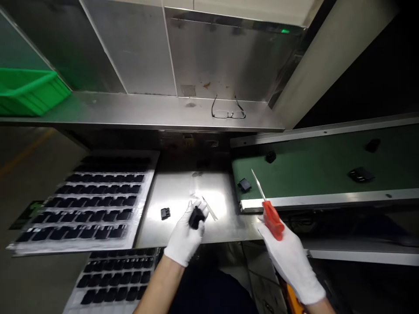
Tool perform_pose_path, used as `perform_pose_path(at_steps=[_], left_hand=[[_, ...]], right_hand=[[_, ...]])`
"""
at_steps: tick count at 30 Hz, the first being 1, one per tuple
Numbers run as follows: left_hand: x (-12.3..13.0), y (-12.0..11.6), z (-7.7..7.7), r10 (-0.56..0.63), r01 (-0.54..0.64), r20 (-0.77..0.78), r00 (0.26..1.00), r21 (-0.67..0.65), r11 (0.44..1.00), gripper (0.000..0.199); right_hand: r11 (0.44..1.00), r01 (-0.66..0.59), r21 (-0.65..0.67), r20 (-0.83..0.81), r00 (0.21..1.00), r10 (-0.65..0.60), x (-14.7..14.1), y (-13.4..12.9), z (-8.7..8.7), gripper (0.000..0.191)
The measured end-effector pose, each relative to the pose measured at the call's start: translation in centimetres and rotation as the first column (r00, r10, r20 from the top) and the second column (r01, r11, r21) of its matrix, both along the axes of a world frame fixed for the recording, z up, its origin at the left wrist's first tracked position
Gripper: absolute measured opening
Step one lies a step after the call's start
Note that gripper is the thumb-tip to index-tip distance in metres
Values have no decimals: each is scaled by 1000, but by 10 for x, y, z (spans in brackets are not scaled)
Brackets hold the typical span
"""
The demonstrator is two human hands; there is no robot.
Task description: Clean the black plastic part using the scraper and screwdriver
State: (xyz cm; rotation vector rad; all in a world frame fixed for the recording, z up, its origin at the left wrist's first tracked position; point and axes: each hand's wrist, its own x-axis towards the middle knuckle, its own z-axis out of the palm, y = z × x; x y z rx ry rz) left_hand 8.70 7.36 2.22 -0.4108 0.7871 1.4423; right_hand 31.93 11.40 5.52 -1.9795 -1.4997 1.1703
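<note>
My left hand [187, 233], in a white glove, grips a small black plastic part [196, 217] above the front of the steel table. In my right hand [288, 253], also gloved, is a screwdriver [272, 220] with a red handle. Its metal shaft points up and away, over the near edge of the green conveyor belt. Left of my left hand, another black part [165, 213] lies on the table. Just behind that hand is a thin pointed metal tool [210, 208], perhaps tweezers.
A white tray [144, 196] with rows of black parts stands at left, a second tray [78, 301] below it. Several black parts lie on the green conveyor belt [314, 165]. Eyeglasses [229, 114] and a green bin [36, 93] rest on the steel shelf [140, 109].
</note>
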Motion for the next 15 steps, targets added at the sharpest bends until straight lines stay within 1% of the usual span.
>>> perform_pose_path(at_steps=[2, 4, 7, 9, 10, 12, 13, 15], left_hand=[[-9, 3, 6, 3, -11, 68, 998, 131, 991, 14], [-21, 1, 14, 13, -29, 94, 996, 175, 984, 12], [-39, -4, 22, 16, -24, 74, 997, 117, 993, 14], [-47, -7, 22, 16, -22, 73, 997, 77, 997, 15], [-51, -8, 20, 15, -17, 35, 999, 64, 998, 17], [-56, -12, 11, 23, -17, -116, 993, 58, 998, 19], [-58, -14, 6, 38, -26, -199, 979, 63, 998, 17], [-62, -20, -3, 36, -18, -374, 927, 52, 998, 14]], right_hand=[[998, 13, -65, -9, 1000, -13, -4, -14, 0, 51], [993, -3, -118, 7, 1000, 4, -10, -32, -6, 47], [992, -57, -117, 12, 998, 58, -19, -57, -25, 49], [989, -75, -130, 19, 997, 78, -28, -68, -36, 52], [986, -76, -150, 26, 996, 81, -34, -72, -39, 53], [975, -65, -210, 58, 995, 79, -47, -76, -39, 52], [970, -67, -235, 76, 993, 87, -53, -76, -37, 51], [965, -88, -248, 114, 986, 120, -66, -73, -31, 48]])
